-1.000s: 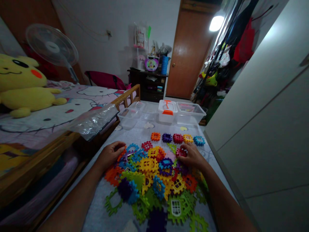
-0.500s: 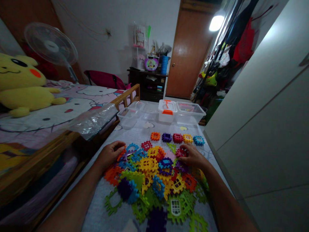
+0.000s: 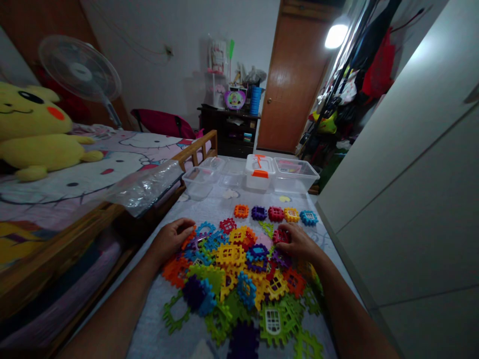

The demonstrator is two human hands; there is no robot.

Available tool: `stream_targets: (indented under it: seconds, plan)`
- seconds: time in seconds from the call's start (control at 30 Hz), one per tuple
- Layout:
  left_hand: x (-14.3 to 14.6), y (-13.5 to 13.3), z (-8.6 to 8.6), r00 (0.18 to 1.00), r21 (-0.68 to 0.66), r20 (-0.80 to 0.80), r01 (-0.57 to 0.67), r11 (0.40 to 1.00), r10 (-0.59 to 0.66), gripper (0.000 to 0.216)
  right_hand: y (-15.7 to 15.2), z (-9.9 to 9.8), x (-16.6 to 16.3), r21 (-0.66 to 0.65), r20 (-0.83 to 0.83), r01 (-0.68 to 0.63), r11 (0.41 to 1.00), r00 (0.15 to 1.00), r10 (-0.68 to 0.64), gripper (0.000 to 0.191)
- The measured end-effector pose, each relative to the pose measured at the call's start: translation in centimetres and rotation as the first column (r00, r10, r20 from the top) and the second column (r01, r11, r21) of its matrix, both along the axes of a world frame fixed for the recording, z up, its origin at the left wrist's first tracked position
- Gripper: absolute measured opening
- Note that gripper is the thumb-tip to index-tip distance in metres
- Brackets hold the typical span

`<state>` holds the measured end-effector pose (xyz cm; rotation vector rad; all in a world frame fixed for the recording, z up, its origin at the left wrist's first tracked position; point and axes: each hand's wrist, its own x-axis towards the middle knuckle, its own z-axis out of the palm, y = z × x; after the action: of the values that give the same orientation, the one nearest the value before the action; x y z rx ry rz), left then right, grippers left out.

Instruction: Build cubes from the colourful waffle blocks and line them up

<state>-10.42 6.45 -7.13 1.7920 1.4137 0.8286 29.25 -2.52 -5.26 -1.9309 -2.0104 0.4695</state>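
A loose heap of notched, interlocking plastic building blocks [image 3: 230,255] in several colours covers the near part of the cloth-covered surface. At the heap's left edge, my left hand [image 3: 172,240] has its thumb and fingers closed on an orange block [image 3: 189,238]. Over on the right side, my right hand [image 3: 299,240] grips a red block [image 3: 280,236] between curled fingers and thumb. Beyond the heap runs a row of separate blocks: orange [image 3: 241,211], dark purple [image 3: 259,213], red [image 3: 276,214], yellow [image 3: 291,215] and blue [image 3: 309,218].
Behind the row stand a clear bin [image 3: 198,183], a lidded box with orange clips [image 3: 259,180] and another clear bin [image 3: 295,183]. A wooden bed rail [image 3: 196,148] borders the left; a white cabinet [image 3: 404,189] borders the right. A yellow plush toy [image 3: 41,144] sits on the bed.
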Motion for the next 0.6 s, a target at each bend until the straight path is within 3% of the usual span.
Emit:
stream_targets:
  seconds: [0.17,0.33,0.47,0.6]
  plan:
    - [-0.1,0.0,0.0,1.000,0.006,-0.010,0.008,1.000,-0.008,0.043,0.0,-0.3,-0.2,0.035,0.032,0.016,0.999,0.999,-0.017,0.039]
    - [0.0,0.0,0.1,1.000,0.026,-0.031,-0.003,1.000,0.004,0.044,0.4,1.3,0.2,0.139,0.030,0.017,0.990,0.999,-0.021,0.042]
    - [-0.2,0.2,-0.3,0.999,0.032,-0.034,0.002,0.999,-0.001,0.042,2.8,3.2,0.6,0.200,0.124,-0.003,0.980,0.992,-0.022,0.046]
    - [-0.4,0.2,-0.7,0.999,0.031,-0.030,0.010,0.999,-0.009,0.041,5.8,3.9,0.7,0.133,0.181,-0.001,0.991,0.983,-0.023,0.050]
